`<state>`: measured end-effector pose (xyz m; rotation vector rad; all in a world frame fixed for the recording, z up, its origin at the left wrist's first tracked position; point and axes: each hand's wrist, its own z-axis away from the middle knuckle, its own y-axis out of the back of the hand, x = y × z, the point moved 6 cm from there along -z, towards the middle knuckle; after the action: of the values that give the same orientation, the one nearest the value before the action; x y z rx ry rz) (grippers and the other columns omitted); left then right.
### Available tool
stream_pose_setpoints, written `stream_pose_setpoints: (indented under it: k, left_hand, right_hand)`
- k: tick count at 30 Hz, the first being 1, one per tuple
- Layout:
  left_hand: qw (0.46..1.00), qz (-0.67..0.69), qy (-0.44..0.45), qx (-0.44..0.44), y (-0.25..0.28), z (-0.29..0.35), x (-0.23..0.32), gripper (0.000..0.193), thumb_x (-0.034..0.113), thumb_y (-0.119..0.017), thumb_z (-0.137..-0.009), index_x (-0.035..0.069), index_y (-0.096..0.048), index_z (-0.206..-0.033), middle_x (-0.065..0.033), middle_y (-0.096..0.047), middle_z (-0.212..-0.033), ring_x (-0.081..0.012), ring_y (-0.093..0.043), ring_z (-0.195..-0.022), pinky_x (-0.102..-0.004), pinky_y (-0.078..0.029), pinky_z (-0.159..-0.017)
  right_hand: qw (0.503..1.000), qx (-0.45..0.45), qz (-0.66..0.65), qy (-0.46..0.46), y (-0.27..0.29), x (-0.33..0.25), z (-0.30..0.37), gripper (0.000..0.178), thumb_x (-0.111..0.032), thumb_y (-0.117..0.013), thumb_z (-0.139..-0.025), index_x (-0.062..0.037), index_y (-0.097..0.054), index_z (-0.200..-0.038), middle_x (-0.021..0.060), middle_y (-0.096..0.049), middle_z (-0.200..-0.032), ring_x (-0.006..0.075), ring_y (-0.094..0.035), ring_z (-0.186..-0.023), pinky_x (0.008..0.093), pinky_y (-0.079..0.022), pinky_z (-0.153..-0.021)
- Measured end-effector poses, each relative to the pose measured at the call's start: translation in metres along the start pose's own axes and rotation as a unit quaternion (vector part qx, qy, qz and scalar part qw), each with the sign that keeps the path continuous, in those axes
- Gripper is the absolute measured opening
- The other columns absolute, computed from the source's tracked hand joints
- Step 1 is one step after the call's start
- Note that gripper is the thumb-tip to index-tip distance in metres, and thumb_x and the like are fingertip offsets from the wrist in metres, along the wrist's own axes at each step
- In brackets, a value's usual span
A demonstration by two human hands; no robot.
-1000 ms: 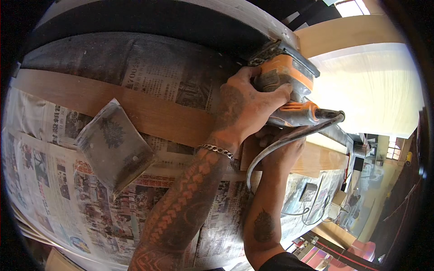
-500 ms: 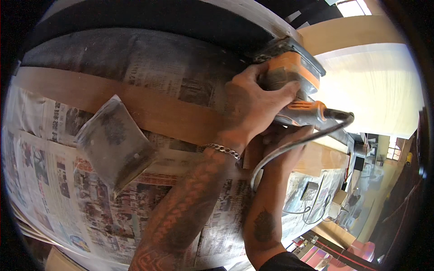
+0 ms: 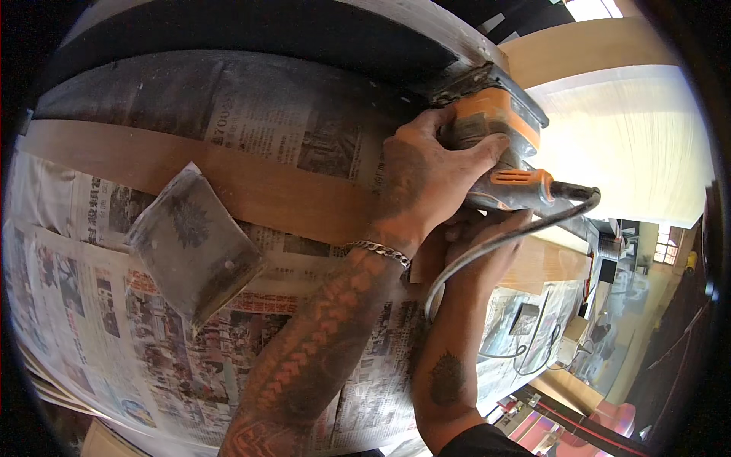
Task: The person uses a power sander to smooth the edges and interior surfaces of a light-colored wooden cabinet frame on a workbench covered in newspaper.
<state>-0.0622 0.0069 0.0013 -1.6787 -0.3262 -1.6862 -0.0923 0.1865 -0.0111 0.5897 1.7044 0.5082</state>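
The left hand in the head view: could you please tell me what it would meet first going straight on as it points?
The orange-and-black power tool, which the left hand already grips; past it, the pale board edge seems next, though depth is unclear.

Glare whitens the pale panel (image 3: 617,145); fisheye edges bend and darken.

Wears a silver chain bracelet (image 3: 378,250) on the left wrist (image 3: 392,234), a black sleeve (image 3: 481,444) high on the right arm (image 3: 449,425). Bears a braided-pattern tattoo (image 3: 332,309) along the left forearm (image 3: 320,343), a rounded tattoo (image 3: 448,379) on the right.
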Motion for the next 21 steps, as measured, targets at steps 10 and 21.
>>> stream_pose_setpoints:
  k: [10,21]
  left_hand:
    - [0.999,0.043,-0.025,0.018,-0.003,0.006,0.009,0.066,0.036,-0.092,-0.078,-0.010,-0.069,-0.119,-0.0187,-0.076,-0.107,-0.0179,-0.073,-0.092,-0.0305,-0.059,-0.082]
    - [0.998,0.046,-0.031,0.039,0.002,0.006,0.009,0.062,0.041,-0.090,-0.079,-0.006,-0.072,-0.115,-0.0149,-0.077,-0.102,-0.0152,-0.073,-0.090,-0.0291,-0.058,-0.081]
  right_hand:
    - [0.995,0.030,-0.095,-0.007,0.003,0.013,0.000,0.046,-0.026,-0.038,-0.112,0.0074,-0.042,-0.143,0.0255,-0.055,-0.130,0.0334,-0.054,-0.117,0.0418,-0.042,-0.105]
    - [0.905,-0.012,-0.425,-0.021,-0.011,-0.005,-0.003,0.060,-0.047,-0.043,-0.110,0.0059,-0.045,-0.139,0.0167,-0.056,-0.122,0.0273,-0.053,-0.107,0.0413,-0.044,-0.099]
